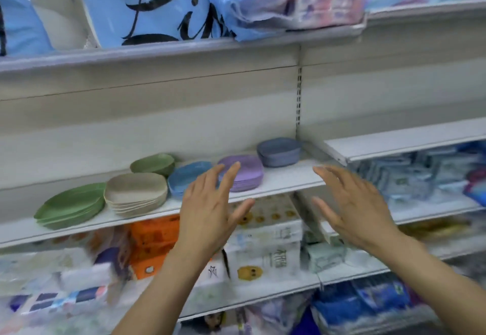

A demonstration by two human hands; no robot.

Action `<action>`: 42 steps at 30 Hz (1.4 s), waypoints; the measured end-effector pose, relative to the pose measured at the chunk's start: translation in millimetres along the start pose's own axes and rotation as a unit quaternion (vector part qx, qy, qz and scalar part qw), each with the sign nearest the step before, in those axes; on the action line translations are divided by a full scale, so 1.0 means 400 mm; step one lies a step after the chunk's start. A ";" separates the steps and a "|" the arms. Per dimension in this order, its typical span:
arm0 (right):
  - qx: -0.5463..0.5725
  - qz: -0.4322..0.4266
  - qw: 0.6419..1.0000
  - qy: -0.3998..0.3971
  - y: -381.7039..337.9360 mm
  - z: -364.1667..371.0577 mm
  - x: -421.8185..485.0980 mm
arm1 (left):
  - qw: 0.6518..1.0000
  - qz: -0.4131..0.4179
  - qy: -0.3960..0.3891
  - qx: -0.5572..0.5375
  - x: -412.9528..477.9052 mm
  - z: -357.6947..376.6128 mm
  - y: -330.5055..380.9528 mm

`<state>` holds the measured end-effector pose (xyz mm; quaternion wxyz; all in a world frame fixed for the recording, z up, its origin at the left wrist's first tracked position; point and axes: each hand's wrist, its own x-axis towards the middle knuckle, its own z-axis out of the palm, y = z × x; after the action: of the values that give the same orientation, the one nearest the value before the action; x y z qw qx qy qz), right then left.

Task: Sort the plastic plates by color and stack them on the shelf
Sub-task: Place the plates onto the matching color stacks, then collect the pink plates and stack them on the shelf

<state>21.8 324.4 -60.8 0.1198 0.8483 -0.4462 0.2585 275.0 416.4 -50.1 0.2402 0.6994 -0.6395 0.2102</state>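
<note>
**Plates on the shelf, both hands empty**

Head cam view, bit blurry tbh. Six stacks of plastic plates sit on the white shelf (286, 177), running from approx 8 o'clock of the frame up to just right of centre. Far left is the green stack (71, 204). Just beside it at its 3 o'clock is the beige stack (135, 192). Behind the beige one, at its 1 o'clock, is a second green stack (152, 163). Next along is the blue stack (188, 177), then the purple stack (244, 174) at its 3 o'clock. The slate-blue stack (278, 152) is at the purple's 1 o'clock, further back near the rear wall.

Left hand (207, 211) is up w/ fingers straight and spread, holding nothing. Its fingertips overlap the blue and purple stacks in view, can't tell if they touch. Right hand (352, 203) is at its 3 o'clock, also spread and empty, in front of the shelf's right end.

Misc: big blue bags (131, 6) on the level above at 12 o'clock, orange packs (155, 240) on the level below at approx 7 o'clock.
</note>
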 end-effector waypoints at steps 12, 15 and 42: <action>-0.104 0.111 0.987 0.061 0.493 -0.244 -0.228 | 0.989 0.119 -0.004 -0.091 0.120 0.067 0.558; -0.124 0.136 0.980 0.078 0.662 -0.302 -0.303 | 0.984 0.126 0.009 -0.123 0.135 0.107 0.748; -0.096 0.264 0.959 -0.028 2.022 -0.367 -0.335 | 0.946 0.195 -0.087 -0.243 0.737 0.672 2.043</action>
<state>-751.9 17.8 -33.1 0.1152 0.6923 -0.6798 0.2129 -514.4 -34.5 -32.1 0.3009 0.4970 -0.8134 0.0291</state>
